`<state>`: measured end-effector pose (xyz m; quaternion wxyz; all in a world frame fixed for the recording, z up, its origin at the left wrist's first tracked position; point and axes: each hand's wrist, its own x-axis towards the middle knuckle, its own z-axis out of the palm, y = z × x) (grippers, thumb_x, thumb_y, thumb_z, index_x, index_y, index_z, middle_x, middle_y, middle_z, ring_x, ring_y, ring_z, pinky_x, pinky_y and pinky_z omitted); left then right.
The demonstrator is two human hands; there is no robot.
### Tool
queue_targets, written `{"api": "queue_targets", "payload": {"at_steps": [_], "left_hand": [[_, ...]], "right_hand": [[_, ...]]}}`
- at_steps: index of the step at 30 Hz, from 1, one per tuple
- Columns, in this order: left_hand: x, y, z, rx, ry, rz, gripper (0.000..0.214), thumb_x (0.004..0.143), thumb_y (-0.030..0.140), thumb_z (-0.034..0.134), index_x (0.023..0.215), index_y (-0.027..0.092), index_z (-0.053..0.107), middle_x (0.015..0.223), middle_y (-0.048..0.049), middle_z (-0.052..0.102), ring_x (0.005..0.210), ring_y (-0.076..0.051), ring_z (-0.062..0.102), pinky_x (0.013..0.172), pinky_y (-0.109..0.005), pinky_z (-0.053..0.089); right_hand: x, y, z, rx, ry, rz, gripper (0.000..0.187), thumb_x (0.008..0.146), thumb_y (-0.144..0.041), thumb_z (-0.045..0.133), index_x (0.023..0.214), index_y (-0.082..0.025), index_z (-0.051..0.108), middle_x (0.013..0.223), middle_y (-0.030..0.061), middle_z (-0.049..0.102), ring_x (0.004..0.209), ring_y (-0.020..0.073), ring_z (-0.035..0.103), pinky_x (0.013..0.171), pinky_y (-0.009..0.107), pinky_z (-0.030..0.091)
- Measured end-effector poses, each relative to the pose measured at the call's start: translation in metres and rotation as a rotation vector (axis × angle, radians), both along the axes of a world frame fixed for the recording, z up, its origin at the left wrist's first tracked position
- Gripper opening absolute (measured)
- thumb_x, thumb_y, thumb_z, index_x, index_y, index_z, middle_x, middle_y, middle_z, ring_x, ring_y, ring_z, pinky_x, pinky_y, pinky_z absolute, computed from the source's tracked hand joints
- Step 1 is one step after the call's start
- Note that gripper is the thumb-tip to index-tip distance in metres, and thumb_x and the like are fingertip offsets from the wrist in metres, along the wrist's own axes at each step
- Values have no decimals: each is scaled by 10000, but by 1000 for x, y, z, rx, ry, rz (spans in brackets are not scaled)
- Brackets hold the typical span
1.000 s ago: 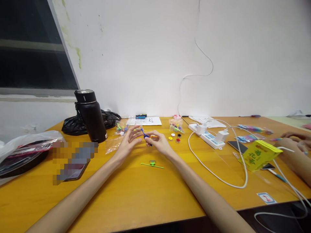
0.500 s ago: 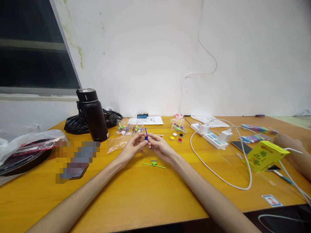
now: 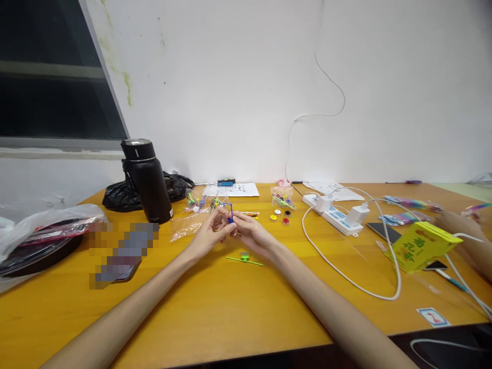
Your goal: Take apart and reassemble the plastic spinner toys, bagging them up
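The fingertips of the left hand (image 3: 210,231) and right hand (image 3: 250,233) are pinched together on 1 small blue stick piece (image 3: 230,212), which stands up between them just above the table (image 3: 215,307). It looks light, thin and stiff, and it would probably slip or snap if squeezed hard, so it is best held near its thicker base. A green stick piece (image 3: 245,258) lies just nearer. Beyond are bags of coloured parts (image 3: 196,201) and a black flask (image 3: 148,180)

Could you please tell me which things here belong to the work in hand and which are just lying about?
In hand: small blue plastic piece, held by left hand and right hand; green plastic stick.
Lying about: black metal flask; white power strip; yellow carton.
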<state>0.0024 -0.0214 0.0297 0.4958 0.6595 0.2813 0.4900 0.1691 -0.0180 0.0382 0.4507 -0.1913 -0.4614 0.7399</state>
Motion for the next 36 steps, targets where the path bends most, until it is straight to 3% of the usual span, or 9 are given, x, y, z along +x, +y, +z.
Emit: {"api": "queue_targets", "payload": {"at_steps": [9,14,19,26,36], "left_hand": [[1,-1,-2,68,91,107,302,893,462,673,997,231,509,797,29,497,671,-116,493,521,-190,414],[-1,0,-4,58,103,45,284,918,453,642,1001,225,495,822,7,581,690,-125,532,547,-201,418],[-4,0,-4,58,137,-33,232,973,437,547,1022,226,466,830,-9,630,653,-122,524,577,-222,413],[-9,-1,-5,109,276,-9,153,979,374,497,960,228,456,809,9,596,630,-127,497,594,-234,391],[-14,3,-6,103,333,-19,181,984,403,477,943,227,476,793,19,519,637,-141,434,601,-244,355]], "right_hand": [[-1,3,0,80,-43,-42,225,806,-363,793,947,-209,709,921,20,661,836,147,591,850,294,465],[1,6,-5,89,-64,-19,275,800,-381,807,961,-189,695,830,4,637,741,120,558,806,273,453],[3,6,-8,116,-71,72,310,809,-437,796,952,-196,665,653,-38,497,705,164,576,830,352,485],[3,9,-15,95,-148,63,338,779,-441,821,923,-174,672,701,-26,497,673,126,463,779,276,425],[6,7,-14,119,-197,93,335,809,-466,788,893,-170,656,692,-19,496,700,142,458,777,279,386]]}}
